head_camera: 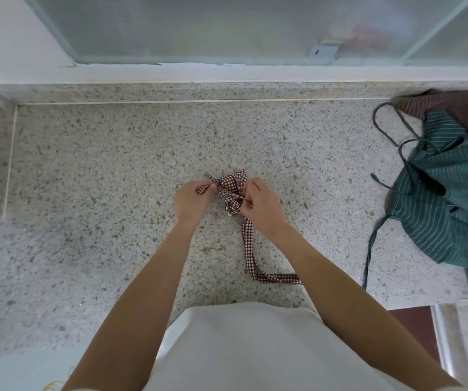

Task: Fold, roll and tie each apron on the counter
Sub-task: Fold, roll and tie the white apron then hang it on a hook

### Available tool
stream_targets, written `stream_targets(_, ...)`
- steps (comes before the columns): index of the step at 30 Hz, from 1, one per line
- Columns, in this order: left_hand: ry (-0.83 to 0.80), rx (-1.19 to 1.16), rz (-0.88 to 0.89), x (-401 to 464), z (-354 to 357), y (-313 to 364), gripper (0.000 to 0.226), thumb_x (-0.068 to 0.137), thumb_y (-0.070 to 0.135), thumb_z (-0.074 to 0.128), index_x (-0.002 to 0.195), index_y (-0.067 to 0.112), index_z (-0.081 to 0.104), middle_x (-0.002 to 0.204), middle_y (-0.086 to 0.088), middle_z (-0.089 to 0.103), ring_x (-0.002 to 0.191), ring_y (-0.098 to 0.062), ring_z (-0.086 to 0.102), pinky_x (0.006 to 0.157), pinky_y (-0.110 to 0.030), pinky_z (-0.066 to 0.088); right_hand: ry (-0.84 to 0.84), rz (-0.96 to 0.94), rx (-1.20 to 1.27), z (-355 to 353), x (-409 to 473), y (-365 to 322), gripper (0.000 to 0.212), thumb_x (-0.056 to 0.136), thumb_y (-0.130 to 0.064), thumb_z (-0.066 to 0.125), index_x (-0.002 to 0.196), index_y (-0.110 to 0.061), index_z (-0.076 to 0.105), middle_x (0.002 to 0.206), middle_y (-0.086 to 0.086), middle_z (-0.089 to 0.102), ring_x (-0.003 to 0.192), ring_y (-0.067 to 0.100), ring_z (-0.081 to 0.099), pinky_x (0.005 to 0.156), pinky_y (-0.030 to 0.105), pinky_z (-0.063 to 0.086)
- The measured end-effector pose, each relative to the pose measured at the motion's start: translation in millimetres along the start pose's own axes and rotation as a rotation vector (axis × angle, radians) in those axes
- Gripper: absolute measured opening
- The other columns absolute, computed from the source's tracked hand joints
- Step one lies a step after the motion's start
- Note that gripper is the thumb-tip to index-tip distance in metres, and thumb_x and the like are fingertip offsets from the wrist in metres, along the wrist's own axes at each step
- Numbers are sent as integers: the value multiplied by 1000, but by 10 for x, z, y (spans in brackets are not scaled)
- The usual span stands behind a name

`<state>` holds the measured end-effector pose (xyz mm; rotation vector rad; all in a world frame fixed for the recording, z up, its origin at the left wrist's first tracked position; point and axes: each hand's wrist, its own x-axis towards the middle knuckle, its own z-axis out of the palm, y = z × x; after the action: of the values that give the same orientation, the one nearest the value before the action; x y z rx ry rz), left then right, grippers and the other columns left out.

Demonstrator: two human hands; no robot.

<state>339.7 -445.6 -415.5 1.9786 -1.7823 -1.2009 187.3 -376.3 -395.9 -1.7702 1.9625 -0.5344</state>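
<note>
Beyond the right grip [258, 204], the green striped apron [441, 198] waits on the table [100, 170]. Between both grips sits the checked apron roll [231, 190]. Each grip, left [192, 200] included, pinches a strap [248, 246]; I'd pull evenly outward, keeping the roll compressed while the knot seats.

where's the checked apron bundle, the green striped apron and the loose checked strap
checked apron bundle [231, 183], head view, on its rolled top fabric
green striped apron [447, 193], head view, on the middle of its heaped cloth
loose checked strap [248, 244], head view, on the stretch trailing toward the person
</note>
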Motion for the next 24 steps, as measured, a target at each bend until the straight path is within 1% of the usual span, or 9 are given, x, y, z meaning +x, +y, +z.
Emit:
stream_targets(3,16,-41,7,-35,83,-36,29,89,44,56,107,25,69,116,2,65,104,-17,60,78,-23,43,-29,23,-14,-12,-18,-19,10,82,1,56,91,1,59,108,13,55,68,22,56,63,36,52)
stream_targets(7,27,-19,245,-113,-13,-171,38,85,42,58,123,34,55,119,4,61,112,-17,51,98,-37,40,15,44,98,-237,-249,176,27,89,-23,61,108,-7,53,119,7,50,103,15,49,92,26,41)
stream_targets(9,139,53,389,-279,-103,-199,41,86,32,56,127,30,51,123,1,57,117,-21,45,102,-39,34,8,116,111,-345,-535,295,29,91,-28,58,112,-10,49,116,3,49,106,11,45,91,25,39)
stream_targets(11,189,66,620,-484,-148,-167,32,86,25,52,117,21,61,116,1,60,114,-21,48,102,-36,35,16,198,89,-341,-906,362,25,91,-26,59,109,-12,51,114,2,52,107,14,45,88,26,37)
stream_targets(13,61,49,855,-677,-77,-137,22,86,19,54,103,19,68,104,3,65,108,-17,51,100,-29,36,32,270,77,-241,-1295,344,25,87,-25,63,106,-11,54,112,5,54,107,22,45,85,28,36)
stream_targets(16,-319,91,1093,-947,143,-161,16,86,18,56,88,19,72,90,5,67,96,-12,53,88,-22,36,55,349,-8,-34,-1764,273,37,77,-23,73,106,-7,57,109,10,57,104,29,47,87,36,41)
stream_targets(19,-565,268,1235,-1141,360,-275,25,85,24,49,95,16,70,93,2,66,93,-17,56,83,-21,34,80,445,-76,115,-2049,158,41,78,-12,71,115,-9,55,107,13,62,99,35,54,81,41,46)
stream_targets(21,-634,466,1198,-1210,430,-352,31,87,26,50,115,18,63,112,1,62,108,-20,51,93,-25,31,133,624,-47,158,-2176,54,44,83,-6,62,124,-11,50,103,17,63,93,37,57,74,39,46)
stream_targets(24,-549,693,1148,-1337,473,-462,36,91,33,48,125,25,53,127,5,51,121,-18,40,107,-35,23,284,717,64,181,-2330,-100,34,88,-4,52,120,-10,44,92,13,65,78,35,60,63,36,42)
